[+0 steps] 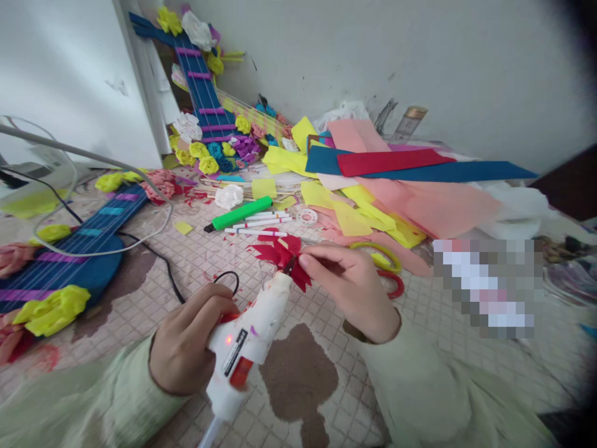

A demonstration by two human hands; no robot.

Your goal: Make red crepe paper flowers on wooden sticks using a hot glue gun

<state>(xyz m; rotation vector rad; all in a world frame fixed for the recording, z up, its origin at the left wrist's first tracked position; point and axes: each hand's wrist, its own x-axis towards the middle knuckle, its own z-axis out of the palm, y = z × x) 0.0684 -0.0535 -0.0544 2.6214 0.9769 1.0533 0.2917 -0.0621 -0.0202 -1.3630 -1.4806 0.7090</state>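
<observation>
My left hand [193, 336] is wrapped round a white hot glue gun [252, 326], whose small red light is lit and whose glue stick juts out at the back. Its dark nozzle points up and away, touching or very close to a red crepe-paper flower [275, 252]. Thumb and fingertips of my right hand [349, 280] pinch the flower's right side. Just beyond that hand lie scissors [392, 283] with yellow and red handles, partly hidden by it. Several white pens [263, 222] and a green cutter knife [240, 213] lie behind the flower.
A blue paper guitar [205, 93] with paper flowers leans at the back; another blue guitar [102, 230] is at left. Coloured crepe-paper strips [396, 165] heap at the back right. A grey cable [112, 152] loops across the left. A roll of tape [306, 216] lies mid-table.
</observation>
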